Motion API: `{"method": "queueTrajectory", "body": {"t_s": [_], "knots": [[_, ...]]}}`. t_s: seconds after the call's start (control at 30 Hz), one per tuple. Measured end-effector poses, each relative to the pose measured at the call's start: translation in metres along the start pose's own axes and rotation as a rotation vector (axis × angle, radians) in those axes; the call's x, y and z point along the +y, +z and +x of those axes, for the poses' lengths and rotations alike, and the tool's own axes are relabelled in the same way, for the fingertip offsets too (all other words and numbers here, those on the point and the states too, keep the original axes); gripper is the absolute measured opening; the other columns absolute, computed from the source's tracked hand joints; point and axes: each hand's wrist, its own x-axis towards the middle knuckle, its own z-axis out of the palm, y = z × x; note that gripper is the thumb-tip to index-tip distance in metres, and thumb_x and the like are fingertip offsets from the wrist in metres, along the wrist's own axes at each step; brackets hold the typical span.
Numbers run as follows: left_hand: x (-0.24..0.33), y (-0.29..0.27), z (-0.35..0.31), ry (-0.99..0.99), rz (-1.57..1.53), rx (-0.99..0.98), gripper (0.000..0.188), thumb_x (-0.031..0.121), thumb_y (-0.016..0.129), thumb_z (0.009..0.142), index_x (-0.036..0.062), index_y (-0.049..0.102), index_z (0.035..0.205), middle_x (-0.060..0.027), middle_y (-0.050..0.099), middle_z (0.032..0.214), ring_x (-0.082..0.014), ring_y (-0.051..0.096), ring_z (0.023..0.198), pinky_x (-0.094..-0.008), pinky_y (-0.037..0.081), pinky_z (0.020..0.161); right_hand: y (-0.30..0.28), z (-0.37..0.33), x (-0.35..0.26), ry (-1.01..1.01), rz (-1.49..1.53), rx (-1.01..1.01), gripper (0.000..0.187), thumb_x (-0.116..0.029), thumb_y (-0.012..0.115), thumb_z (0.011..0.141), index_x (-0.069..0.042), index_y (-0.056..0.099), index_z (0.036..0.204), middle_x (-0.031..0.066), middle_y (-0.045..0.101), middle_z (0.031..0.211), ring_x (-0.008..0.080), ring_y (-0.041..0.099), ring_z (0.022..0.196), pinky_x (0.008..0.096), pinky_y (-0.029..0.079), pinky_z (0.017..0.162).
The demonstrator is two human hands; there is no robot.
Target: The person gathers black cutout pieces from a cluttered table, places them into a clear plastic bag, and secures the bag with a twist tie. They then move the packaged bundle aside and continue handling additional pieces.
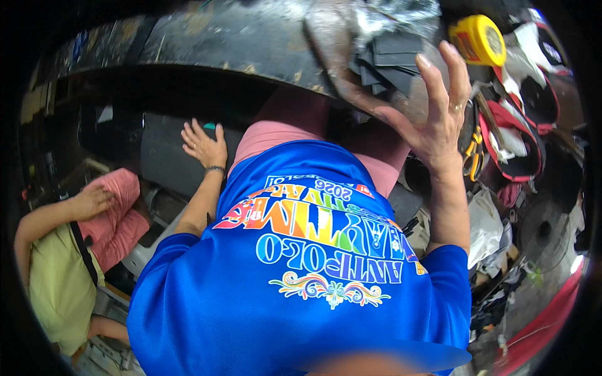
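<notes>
My left hand (pixel 205 146) lies flat with its fingers spread on a dark padded-looking surface (pixel 164 156), beside my left thigh. It holds nothing. A small green bit (pixel 209 126) shows next to its fingertips. My right hand (pixel 439 116) is raised at the front edge of a worn black worktable (pixel 232 41), fingers and thumb apart and nothing in them. Just beyond it on the tabletop is a pile of flat black pieces (pixel 394 53). Crumpled clear plastic (pixel 401 15) lies behind these pieces.
A yellow tub (pixel 478 39) stands at the right. Yellow-handled pliers or cutters (pixel 475 152) hang below it, near red-and-black strap-like items (pixel 511 141). White plastic bags (pixel 486 225) and clutter fill the right side. Another person in a yellow-green shirt (pixel 53 269) sits close at my left.
</notes>
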Motion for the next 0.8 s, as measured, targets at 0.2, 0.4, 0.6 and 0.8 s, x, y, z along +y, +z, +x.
{"method": "queueTrajectory", "body": {"t_s": [0.2, 0.4, 0.6, 0.8], "knots": [[0.015, -0.003, -0.008, -0.025, -0.033, -0.005, 0.078, 0.05, 0.061, 0.086, 0.0102, 0.033, 0.147, -0.0181, 0.025, 0.155, -0.0372, 0.015, 0.145, -0.0605, 0.013, 0.113, 0.017, 0.019, 0.016, -0.071, -0.027, -0.234, 0.079, -0.056, 0.076, 0.068, -0.021, 0.055, 0.136, 0.0132, 0.038, 0.149, 0.0377, 0.032, 0.138, 0.0531, 0.025, 0.111], [0.02, -0.004, -0.004, -0.026, -0.053, 0.002, 0.078, 0.05, 0.061, 0.085, 0.0079, 0.034, 0.146, -0.0192, 0.024, 0.154, -0.0385, 0.014, 0.145, -0.0602, 0.013, 0.113, 0.016, 0.009, 0.017, -0.065, -0.063, -0.205, 0.07, -0.054, 0.077, 0.07, -0.017, 0.061, 0.128, 0.0174, 0.041, 0.146, 0.0411, 0.037, 0.135, 0.0554, 0.027, 0.109], [0.022, -0.01, 0.001, -0.049, -0.123, -0.039, 0.079, 0.049, 0.063, 0.083, 0.0086, 0.035, 0.145, -0.019, 0.025, 0.153, -0.0393, 0.015, 0.145, -0.0598, 0.011, 0.114, 0.017, 0.012, 0.017, -0.062, -0.07, -0.266, 0.07, -0.05, 0.078, 0.07, -0.015, 0.059, 0.128, 0.0194, 0.04, 0.144, 0.0446, 0.036, 0.134, 0.0591, 0.027, 0.108], [0.02, -0.003, -0.002, -0.078, -0.165, -0.054, 0.073, 0.047, 0.063, 0.085, 0.0102, 0.038, 0.144, -0.0171, 0.028, 0.153, -0.0372, 0.018, 0.144, -0.0592, 0.013, 0.113, 0.017, 0.01, 0.021, -0.113, -0.106, -0.351, 0.077, -0.056, 0.074, 0.076, -0.016, 0.047, 0.136, 0.0248, 0.036, 0.143, 0.0479, 0.031, 0.133, 0.0607, 0.024, 0.108]]}}
